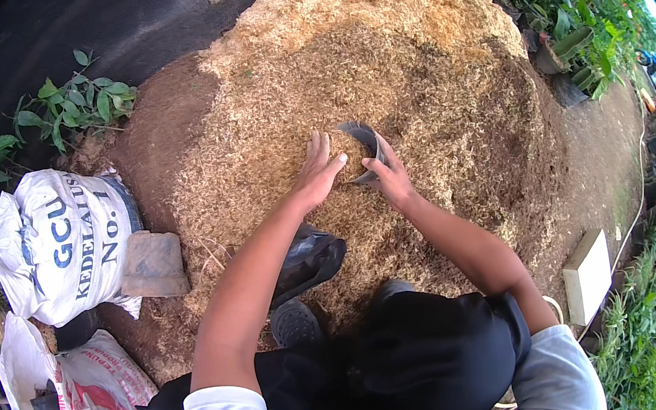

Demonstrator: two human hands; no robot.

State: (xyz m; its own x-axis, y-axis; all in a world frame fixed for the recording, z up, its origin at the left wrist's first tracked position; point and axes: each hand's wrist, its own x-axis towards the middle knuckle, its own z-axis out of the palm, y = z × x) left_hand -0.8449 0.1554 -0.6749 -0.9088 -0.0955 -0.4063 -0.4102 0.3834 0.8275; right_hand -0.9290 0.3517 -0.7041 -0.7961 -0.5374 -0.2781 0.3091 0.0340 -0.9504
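A large mound of tan, chopped husk-like material [265, 113] fills the middle of the view. My right hand [394, 177] grips the rim of a dark grey, curved piece that looks like a cut plastic scoop [367, 139], low against the mound. Opposite its opening, my left hand [319, 174] is spread with its fingers on the loose material, holding nothing. Below my left wrist, a black plastic bag [314, 257] stands with its mouth partly showing. My left forearm hides part of it.
At the left stands a full white sack [40, 245] with a worn grey-brown container [152, 265] against it. A red-printed sack [109, 404] lies nearer. Leafy plants [75, 106] grow behind. At the right are a pale block [588, 277], a thin hose [638, 216] and more greenery [642, 354].
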